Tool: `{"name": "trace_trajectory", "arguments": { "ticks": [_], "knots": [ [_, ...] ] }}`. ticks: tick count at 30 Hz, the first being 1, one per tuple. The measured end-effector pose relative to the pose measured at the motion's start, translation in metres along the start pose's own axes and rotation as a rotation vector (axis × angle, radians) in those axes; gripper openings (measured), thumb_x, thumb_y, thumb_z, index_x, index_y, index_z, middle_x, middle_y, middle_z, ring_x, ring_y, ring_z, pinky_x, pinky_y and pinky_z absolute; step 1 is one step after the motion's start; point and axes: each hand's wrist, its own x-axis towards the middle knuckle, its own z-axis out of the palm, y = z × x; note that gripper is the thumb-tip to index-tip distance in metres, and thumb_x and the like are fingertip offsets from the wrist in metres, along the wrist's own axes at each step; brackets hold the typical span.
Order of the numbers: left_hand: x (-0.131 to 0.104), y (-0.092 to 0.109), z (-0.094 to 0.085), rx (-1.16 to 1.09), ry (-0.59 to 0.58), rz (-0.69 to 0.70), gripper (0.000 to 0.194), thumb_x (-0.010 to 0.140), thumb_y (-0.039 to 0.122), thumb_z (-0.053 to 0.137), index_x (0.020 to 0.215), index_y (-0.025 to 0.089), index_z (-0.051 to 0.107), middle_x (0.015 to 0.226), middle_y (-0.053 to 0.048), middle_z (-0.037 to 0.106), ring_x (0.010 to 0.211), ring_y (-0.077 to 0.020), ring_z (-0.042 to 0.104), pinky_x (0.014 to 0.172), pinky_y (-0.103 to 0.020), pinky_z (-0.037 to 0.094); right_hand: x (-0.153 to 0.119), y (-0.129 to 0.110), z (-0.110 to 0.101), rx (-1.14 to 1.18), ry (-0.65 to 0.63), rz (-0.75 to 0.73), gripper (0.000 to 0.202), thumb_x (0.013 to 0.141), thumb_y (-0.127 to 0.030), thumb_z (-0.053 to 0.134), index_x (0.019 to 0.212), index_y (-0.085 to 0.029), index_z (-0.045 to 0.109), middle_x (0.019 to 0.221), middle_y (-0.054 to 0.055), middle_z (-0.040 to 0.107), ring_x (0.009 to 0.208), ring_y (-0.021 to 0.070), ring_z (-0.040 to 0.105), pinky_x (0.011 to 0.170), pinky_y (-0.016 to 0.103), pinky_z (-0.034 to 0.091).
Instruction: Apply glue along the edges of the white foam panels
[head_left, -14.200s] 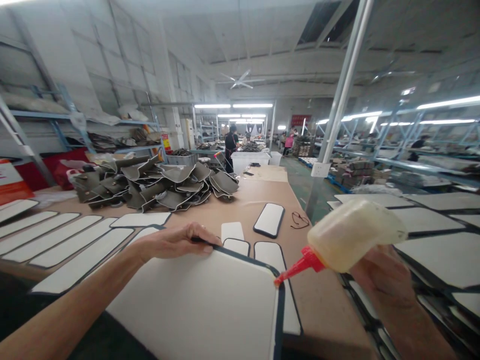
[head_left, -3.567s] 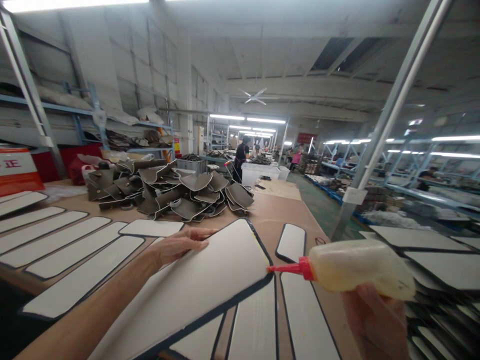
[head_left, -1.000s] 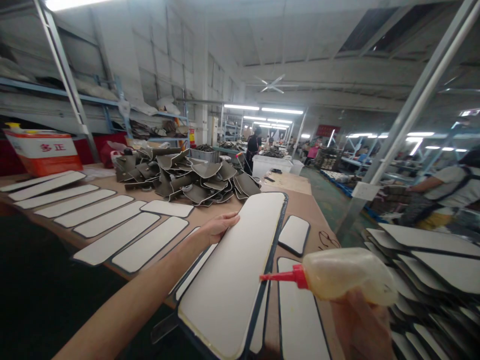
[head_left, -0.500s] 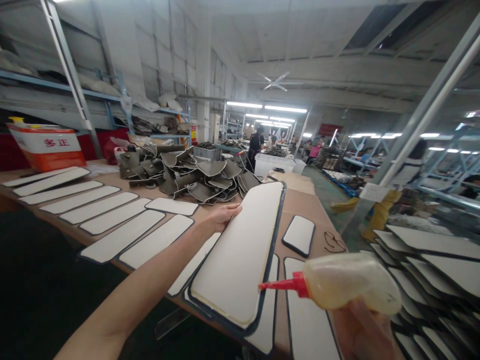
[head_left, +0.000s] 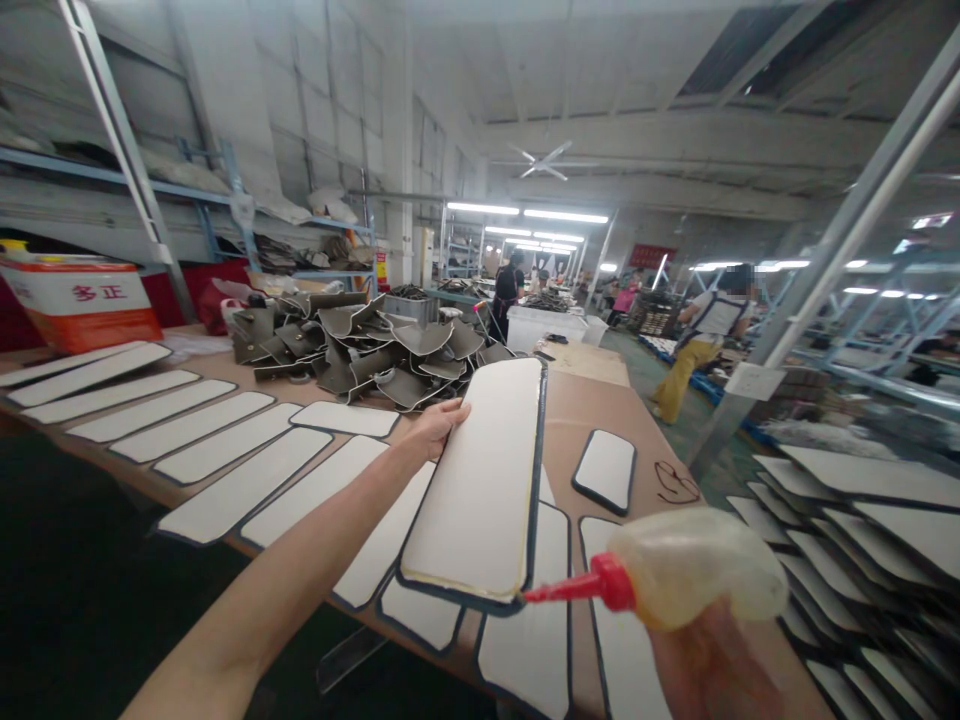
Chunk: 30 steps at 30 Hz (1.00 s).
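My left hand [head_left: 441,424] grips the left edge of a long white panel [head_left: 480,490] with rounded corners and a dark border, held tilted above the table. A yellowish line runs along the panel's right and lower edges. My right hand [head_left: 712,655] is wrapped around a squeeze bottle [head_left: 697,565] of amber liquid. The bottle's red nozzle [head_left: 577,585] points left, its tip at the panel's lower right corner. More white panels lie beneath, among them one panel [head_left: 529,640] right under the held one.
Rows of white panels [head_left: 247,485] cover the table's left side, with a heap of curved grey-brown pieces [head_left: 375,345] behind. A small panel [head_left: 604,468] and glasses [head_left: 676,482] lie right. Stacked panels [head_left: 862,540] stand beyond. A person [head_left: 709,325] is in the aisle.
The held panel has turned slightly, and the nozzle tip has gone from its lower right edge to its bottom corner. A person in yellow trousers has come into view from behind the post.
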Motion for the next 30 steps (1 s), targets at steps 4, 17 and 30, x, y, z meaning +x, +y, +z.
{"name": "trace_trajectory", "arguments": {
  "ticks": [4, 17, 30],
  "knots": [
    [-0.008, -0.008, 0.015, 0.042, -0.008, 0.042, 0.056, 0.075, 0.019, 0.068, 0.127, 0.012, 0.048, 0.087, -0.008, 0.072, 0.058, -0.0122, 0.064, 0.058, -0.022, 0.052, 0.039, -0.002, 0.031, 0.21, 0.047, -0.078, 0.042, 0.066, -0.033, 0.076, 0.104, -0.021, 0.063, 0.105, 0.005, 0.062, 0.093, 0.0215, 0.059, 0.081, 0.036, 0.051],
    [-0.061, -0.002, 0.053, 0.174, -0.551, -0.107, 0.062, 0.065, 0.022, 0.076, 0.122, 0.014, 0.054, 0.099, -0.009, 0.07, 0.081, -0.0218, 0.067, 0.071, -0.028, 0.053, 0.098, 0.011, -0.017, 0.074, 0.083, -0.279, 0.056, 0.062, -0.032, 0.079, 0.109, -0.015, 0.054, 0.093, 0.006, 0.064, 0.082, 0.0205, 0.06, 0.073, 0.03, 0.051],
    [-0.058, -0.005, 0.085, 0.252, -0.42, -0.046, 0.078, 0.066, 0.02, 0.074, 0.135, 0.015, 0.039, 0.11, -0.011, 0.067, 0.089, -0.026, 0.066, 0.072, -0.031, 0.053, 0.031, 0.008, -0.065, 0.021, 0.007, -0.086, 0.072, 0.054, -0.045, 0.081, 0.112, -0.014, 0.054, 0.083, 0.008, 0.066, 0.068, 0.0229, 0.062, 0.055, 0.026, 0.051]
  ]
}}
